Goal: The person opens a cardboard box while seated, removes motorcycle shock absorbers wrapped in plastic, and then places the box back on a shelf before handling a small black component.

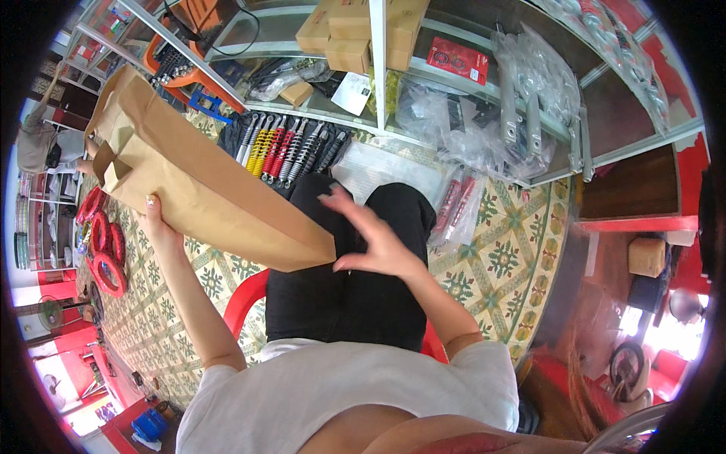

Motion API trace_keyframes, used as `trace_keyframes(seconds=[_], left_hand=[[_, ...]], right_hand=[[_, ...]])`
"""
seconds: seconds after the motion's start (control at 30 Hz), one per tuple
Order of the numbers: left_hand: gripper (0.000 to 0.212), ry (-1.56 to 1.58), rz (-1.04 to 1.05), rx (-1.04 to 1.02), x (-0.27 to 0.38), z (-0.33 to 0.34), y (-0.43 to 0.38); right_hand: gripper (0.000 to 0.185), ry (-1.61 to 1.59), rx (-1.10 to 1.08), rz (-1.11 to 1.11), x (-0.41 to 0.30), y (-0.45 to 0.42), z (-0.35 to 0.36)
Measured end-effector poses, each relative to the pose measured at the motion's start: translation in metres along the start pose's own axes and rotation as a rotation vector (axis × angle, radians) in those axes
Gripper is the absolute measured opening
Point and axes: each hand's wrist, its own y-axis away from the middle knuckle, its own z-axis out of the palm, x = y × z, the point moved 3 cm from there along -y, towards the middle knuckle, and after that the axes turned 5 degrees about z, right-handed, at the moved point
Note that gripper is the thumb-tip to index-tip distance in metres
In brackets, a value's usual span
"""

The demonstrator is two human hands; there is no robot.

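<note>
A long brown cardboard box [227, 198] slants across the front of my lap, its flaps [116, 162] raised at the upper-left end. My left hand [159, 221] grips its lower side near that end, thumb on the face. Beside the lower-right corner is my right hand [371, 238], slightly blurred, fingers spread and holding nothing; whether it touches the cardboard I cannot tell. The box's inside is hidden. Past my knees, a row of coil-spring shock absorbers [283, 144] in silver, yellow, red and black lies on black plastic.
Glass display shelving [379, 62] stands ahead with small cartons [346, 54] and bagged fork tubes [524, 113]. Wrapped red shock absorbers [458, 198] lie right of my knees. Red rings [108, 272] are on the tiled floor at left, near another person [42, 147]. Below me is a red chair [245, 301].
</note>
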Motion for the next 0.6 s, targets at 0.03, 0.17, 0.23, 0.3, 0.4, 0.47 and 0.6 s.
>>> trace_keyframes(seconds=[0.03, 0.17, 0.23, 0.3, 0.4, 0.47, 0.6], left_hand=[[0.065, 0.049, 0.004, 0.014, 0.001, -0.001, 0.002], [0.062, 0.0, -0.097, 0.096, -0.017, -0.019, 0.021], [0.064, -0.45, -0.31, -0.158, -0.038, -0.028, 0.041], [0.066, -0.44, -0.433, -0.561, -0.05, -0.005, 0.065], [0.072, -0.325, -0.495, -0.727, -0.068, 0.019, 0.111], [0.074, -0.339, -0.487, -0.816, -0.071, 0.034, 0.13], [0.074, -0.245, -0.57, -0.746, -0.087, 0.054, 0.156]], right_hand=[[0.091, 0.044, -0.051, -0.058, -0.01, -0.002, 0.023], [0.093, 0.214, 0.087, 0.009, -0.006, 0.002, 0.075], [0.092, 0.055, 0.044, 0.067, 0.0, -0.001, 0.077], [0.095, 0.052, 0.04, 0.14, 0.011, 0.002, 0.076], [0.091, -0.089, 0.086, 0.249, 0.018, 0.005, 0.078], [0.09, -0.136, 0.143, 0.267, 0.029, 0.008, 0.077], [0.079, -0.273, 0.233, 0.528, 0.03, 0.013, 0.061]])
